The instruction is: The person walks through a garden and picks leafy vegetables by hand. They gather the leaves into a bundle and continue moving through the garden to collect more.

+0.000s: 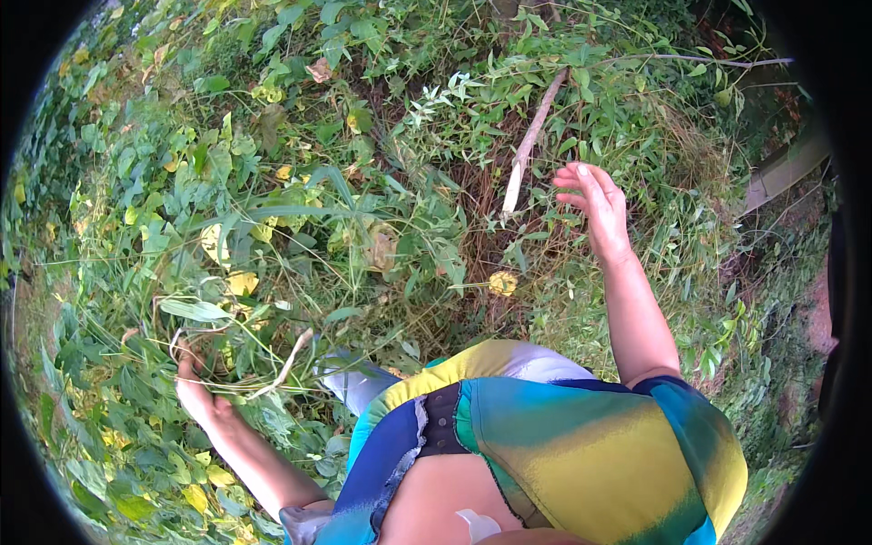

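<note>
My left hand point(197, 385) is at the lower left, closed around a bundle of pulled weeds point(231, 327) with long green blades and pale, curved stems; some fingers are hidden by the plants. A pale root or stem piece point(286, 364) sticks out of the bundle toward my leg. My right hand point(593, 197) hovers over the greenery with its fingers apart and nothing in them. Just left of it a bare wooden stick point(531, 146) slants down, its lower end pale and stripped of bark. Below the stick lies a round yellow leaf point(503, 283) among dry stems.
Dense leafy vines point(184, 157) cover the ground on the left and ahead. A thin woody stem point(702, 61) crosses the upper right. At the right lies a grey beam or board edge point(783, 177), with reddish ground point(821, 306) below it.
</note>
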Motion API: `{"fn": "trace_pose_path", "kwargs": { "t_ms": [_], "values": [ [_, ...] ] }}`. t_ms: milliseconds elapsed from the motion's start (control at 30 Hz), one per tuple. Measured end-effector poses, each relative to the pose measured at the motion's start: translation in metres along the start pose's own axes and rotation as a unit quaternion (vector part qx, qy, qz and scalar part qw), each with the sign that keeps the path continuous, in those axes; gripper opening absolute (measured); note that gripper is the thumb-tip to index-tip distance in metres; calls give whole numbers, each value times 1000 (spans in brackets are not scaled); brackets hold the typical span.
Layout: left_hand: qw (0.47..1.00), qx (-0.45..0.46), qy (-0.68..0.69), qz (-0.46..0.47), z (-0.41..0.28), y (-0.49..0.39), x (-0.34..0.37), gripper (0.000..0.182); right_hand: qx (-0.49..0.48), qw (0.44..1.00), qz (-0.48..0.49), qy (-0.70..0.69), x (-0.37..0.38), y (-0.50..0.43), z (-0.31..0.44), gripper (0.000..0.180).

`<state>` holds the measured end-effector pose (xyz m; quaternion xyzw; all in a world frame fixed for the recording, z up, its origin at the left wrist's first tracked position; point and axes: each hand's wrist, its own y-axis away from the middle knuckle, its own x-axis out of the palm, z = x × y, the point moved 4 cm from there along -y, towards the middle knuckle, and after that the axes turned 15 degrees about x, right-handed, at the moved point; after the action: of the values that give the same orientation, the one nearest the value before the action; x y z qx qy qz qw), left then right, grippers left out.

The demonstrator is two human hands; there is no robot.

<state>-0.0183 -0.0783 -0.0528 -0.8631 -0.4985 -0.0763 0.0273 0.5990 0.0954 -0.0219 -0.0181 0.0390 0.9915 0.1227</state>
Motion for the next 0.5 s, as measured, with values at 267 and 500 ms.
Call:
{"fn": "trace_pose_path", "kwargs": {
  "t_ms": [267, 500],
  "values": [
    [890, 369, -207, -172, -245, -29, -174, 37, 23, 997, 66, 41, 21, -20, -27, 35],
    [854, 332, -142, -374, -158, 59, -175, 33, 162, 970, 179, 32, 38, -35, -138, 41]
  ]
}}
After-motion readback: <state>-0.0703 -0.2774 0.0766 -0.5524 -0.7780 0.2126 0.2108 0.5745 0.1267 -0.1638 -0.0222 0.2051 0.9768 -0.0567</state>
